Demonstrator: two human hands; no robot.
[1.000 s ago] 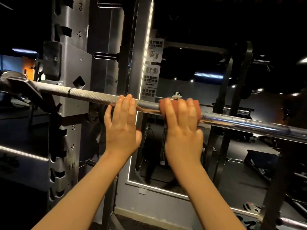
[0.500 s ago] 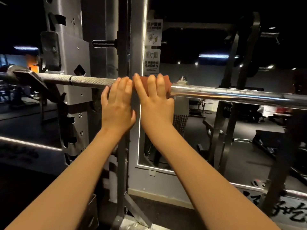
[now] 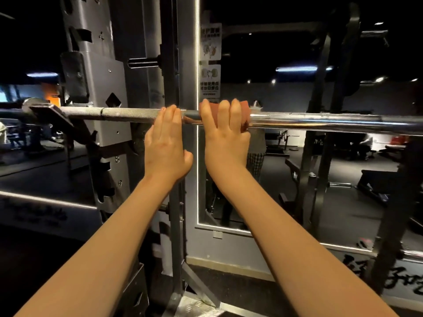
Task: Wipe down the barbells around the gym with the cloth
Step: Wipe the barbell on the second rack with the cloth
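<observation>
A steel barbell (image 3: 320, 122) runs across the view at chest height, its left end resting in a hook on the grey rack upright (image 3: 100, 92). My right hand (image 3: 225, 138) grips a reddish cloth (image 3: 244, 105) wrapped over the bar's smooth part, fingers curled over the top. My left hand (image 3: 167, 145) hooks its fingers over the bar just left of it, at the edge of the knurled section (image 3: 128, 113). A short gap of bare bar separates the two hands.
A tall mirror (image 3: 286, 156) with a lit frame stands behind the bar, with instruction stickers (image 3: 210, 62) on it. Dark rack posts (image 3: 325, 133) rise at the right. A peg (image 3: 142, 61) sticks out of the upright above the bar. Benches sit on the dark floor beyond.
My right hand with the cloth slid left along the bar until it met my left hand, then moved slightly right again. My left hand kept its hold.
</observation>
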